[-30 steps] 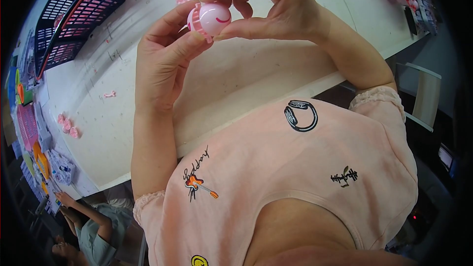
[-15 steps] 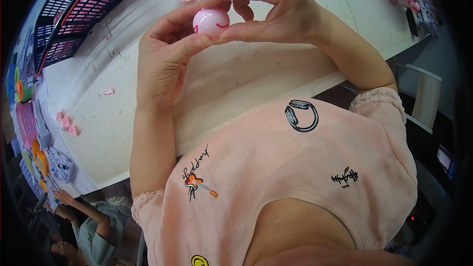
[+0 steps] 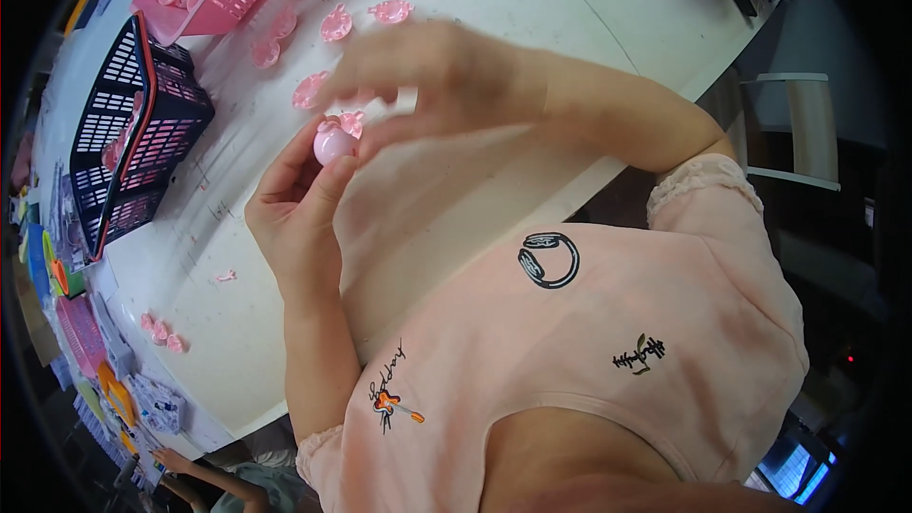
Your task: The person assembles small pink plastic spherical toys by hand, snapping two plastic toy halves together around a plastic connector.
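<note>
Between the thumb and fingers of my left hand (image 3: 302,195) is a small glossy pink ball (image 3: 333,145), with a small pink raised part at its top. My left hand is closed on it above the table. My right hand (image 3: 427,76) hovers just beyond and to the right of the ball, smeared by motion, so its grip cannot be made out. Close behind the ball lies a translucent pink shell piece (image 3: 351,123). Another pink shell piece (image 3: 310,90) rests by the right hand's fingertips, and two more, one of them a cup-shaped piece (image 3: 390,10), lie farther back.
A dark blue slotted basket (image 3: 142,147) stands at the left, with a pink basket (image 3: 214,14) of pink pieces behind it. Small pink parts (image 3: 161,332) lie on the white table (image 3: 247,351) near its left edge. Another person's arm (image 3: 214,478) shows at lower left.
My right hand has come off the ball. My left hand has moved lower and left with the ball. The view has shifted, bringing in the pink basket and more shell pieces.
</note>
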A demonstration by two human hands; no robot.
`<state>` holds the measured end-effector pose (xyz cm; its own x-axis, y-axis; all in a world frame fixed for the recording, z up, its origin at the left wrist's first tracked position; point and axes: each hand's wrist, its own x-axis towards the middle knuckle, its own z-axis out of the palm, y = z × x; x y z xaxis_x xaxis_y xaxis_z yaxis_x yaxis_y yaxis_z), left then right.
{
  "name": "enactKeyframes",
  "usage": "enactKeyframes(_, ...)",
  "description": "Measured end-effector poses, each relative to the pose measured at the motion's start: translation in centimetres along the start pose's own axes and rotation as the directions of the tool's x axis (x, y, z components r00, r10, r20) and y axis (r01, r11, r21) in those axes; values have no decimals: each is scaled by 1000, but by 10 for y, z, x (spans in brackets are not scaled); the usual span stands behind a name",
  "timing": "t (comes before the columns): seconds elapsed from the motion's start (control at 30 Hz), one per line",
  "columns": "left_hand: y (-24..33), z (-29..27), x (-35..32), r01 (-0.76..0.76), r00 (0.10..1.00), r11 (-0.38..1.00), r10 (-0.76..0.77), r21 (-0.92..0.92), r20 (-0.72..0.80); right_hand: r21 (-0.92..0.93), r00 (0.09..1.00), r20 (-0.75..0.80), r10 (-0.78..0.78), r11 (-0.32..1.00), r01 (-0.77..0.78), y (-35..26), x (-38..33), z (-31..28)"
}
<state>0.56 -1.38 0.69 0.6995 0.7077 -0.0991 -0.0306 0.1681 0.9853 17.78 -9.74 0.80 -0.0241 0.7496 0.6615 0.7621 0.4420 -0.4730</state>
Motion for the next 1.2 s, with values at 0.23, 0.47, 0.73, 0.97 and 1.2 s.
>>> enactKeyframes(0.23,3,-6,4,37,998,994,-32,-106,50,-369,994,86,75,929,-38,74,-12,-36)
enactKeyframes(0.47,-3,-15,6,71,993,988,-58,-134,101,326,555,410,723,453,-830,37,15,-45)
enactKeyframes(0.73,1,-13,9,101,991,970,-79,-219,107,95,402,700,590,480,-872,31,13,-48)
enactKeyframes(0.97,-1,-14,10,92,991,971,-67,-222,116,109,548,537,642,591,-799,30,7,-40)
enactKeyframes(1.2,-3,-17,9,81,985,976,-47,-201,168,-263,797,180,576,809,-525,37,5,-36)
